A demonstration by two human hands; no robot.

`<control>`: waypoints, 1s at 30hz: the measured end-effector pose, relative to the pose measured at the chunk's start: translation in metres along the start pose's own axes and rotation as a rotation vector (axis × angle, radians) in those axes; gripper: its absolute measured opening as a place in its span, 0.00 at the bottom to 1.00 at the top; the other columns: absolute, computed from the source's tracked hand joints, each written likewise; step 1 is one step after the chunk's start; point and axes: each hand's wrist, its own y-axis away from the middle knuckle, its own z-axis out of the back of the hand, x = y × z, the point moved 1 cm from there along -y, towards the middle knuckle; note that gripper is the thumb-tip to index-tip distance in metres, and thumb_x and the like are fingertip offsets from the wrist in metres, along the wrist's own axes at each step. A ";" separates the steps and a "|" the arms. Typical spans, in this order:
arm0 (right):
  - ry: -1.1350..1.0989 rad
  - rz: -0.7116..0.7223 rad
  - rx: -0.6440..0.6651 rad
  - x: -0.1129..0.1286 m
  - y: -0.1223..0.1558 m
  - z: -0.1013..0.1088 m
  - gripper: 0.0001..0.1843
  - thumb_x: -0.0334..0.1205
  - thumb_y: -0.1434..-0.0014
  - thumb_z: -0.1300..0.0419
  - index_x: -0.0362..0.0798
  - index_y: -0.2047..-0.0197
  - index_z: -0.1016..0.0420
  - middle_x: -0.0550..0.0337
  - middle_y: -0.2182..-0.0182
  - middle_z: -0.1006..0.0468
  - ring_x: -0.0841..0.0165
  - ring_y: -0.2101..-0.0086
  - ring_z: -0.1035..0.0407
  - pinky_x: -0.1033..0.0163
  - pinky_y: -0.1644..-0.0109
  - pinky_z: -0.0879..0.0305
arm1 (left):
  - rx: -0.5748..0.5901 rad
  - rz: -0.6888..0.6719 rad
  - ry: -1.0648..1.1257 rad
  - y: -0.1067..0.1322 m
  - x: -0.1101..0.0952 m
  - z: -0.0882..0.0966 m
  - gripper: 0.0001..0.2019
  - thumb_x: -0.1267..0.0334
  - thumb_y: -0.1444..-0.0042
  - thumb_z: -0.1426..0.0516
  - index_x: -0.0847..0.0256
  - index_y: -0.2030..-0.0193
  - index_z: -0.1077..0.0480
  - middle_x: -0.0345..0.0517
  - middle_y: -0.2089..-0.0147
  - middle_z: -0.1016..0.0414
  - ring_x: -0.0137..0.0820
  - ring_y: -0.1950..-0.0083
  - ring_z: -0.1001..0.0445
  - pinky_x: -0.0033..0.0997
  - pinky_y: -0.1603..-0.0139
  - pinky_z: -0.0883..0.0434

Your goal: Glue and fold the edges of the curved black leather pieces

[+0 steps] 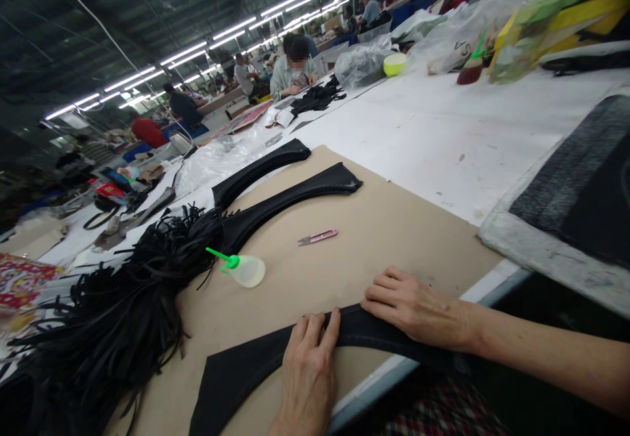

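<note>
Fluorescent tubes (233,27) run in slanting rows over a busy workshop, where a co-worker (295,71) bends over the far part of the long white table (418,114). From my remote seat I read the near end left to right. At far left I see a heap of black fringe (132,298), its strips loose and tangled. Just right of it, a squeeze bottle with a green spout (250,271) stands on the brown paper sheet (394,226). Behind the bottle lie two sets of curved black bands (290,190), neatly aligned; I judge these set aside, though I can't tell whether they are finished. Nearest the wearer, one curved black panel (236,367) lies flat across the paper, its right end reaching past the table edge. I take this one to be in hand and not yet done. The left hand (309,364) rests on its middle, fingers lightly spread. Beyond lie pink-handled thread snips (319,237), untouched. The right hand (408,305) presses near the upper edge, fingers close together; its thumb is hidden, so I can't tell whether it pinches. At far right sits a grey-rimmed slab (502,226) bearing black fabric (581,167).
</note>
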 end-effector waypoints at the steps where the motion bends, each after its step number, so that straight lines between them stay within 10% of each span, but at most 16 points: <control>1: 0.001 -0.002 -0.006 0.000 0.001 0.000 0.13 0.28 0.33 0.53 0.43 0.56 0.27 0.55 0.66 0.29 0.65 0.65 0.40 0.58 0.58 0.45 | -0.005 -0.002 -0.015 0.000 -0.001 0.000 0.29 0.80 0.45 0.51 0.60 0.37 0.37 0.50 0.52 0.28 0.37 0.53 0.31 0.37 0.52 0.27; 9: -0.010 -0.014 0.024 0.000 0.007 0.003 0.13 0.29 0.32 0.53 0.42 0.52 0.28 0.54 0.62 0.28 0.65 0.63 0.38 0.56 0.55 0.44 | -0.074 -0.007 -0.083 0.002 -0.001 -0.001 0.29 0.81 0.47 0.52 0.57 0.40 0.34 0.52 0.45 0.31 0.41 0.47 0.33 0.42 0.48 0.32; 20: -0.013 -0.026 0.039 0.000 0.008 0.006 0.14 0.28 0.33 0.53 0.43 0.50 0.29 0.54 0.62 0.27 0.64 0.63 0.39 0.56 0.55 0.46 | 0.076 -0.089 -0.099 -0.013 -0.008 0.007 0.33 0.80 0.47 0.50 0.57 0.34 0.42 0.45 0.59 0.29 0.36 0.59 0.33 0.36 0.57 0.33; 30: 0.064 -0.013 0.006 -0.011 0.028 0.020 0.14 0.29 0.32 0.54 0.43 0.52 0.28 0.55 0.65 0.27 0.65 0.64 0.37 0.56 0.56 0.46 | -0.081 -0.092 -0.165 -0.015 -0.009 -0.004 0.28 0.80 0.47 0.51 0.52 0.42 0.32 0.50 0.50 0.30 0.39 0.49 0.33 0.39 0.50 0.37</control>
